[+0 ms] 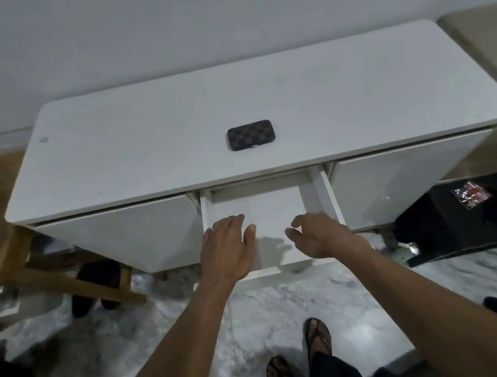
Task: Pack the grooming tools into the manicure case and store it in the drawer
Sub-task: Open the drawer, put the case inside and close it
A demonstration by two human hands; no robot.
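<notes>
The closed checkered manicure case lies on the white desk, far from both hands. The left hand and right hand hover apart, empty, above the open centre drawer. Storing seems the step in hand; next, lift the case into the drawer.

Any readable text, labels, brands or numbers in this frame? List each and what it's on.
None can be read.
Manicure case: brown checkered pattern only, no lettering visible.
Round mark on the desk top: too small and faint to read.
Glossy printed item on the black object at right: red and white print, too blurred to read.
Open drawer: plain white inside, no label.
</notes>
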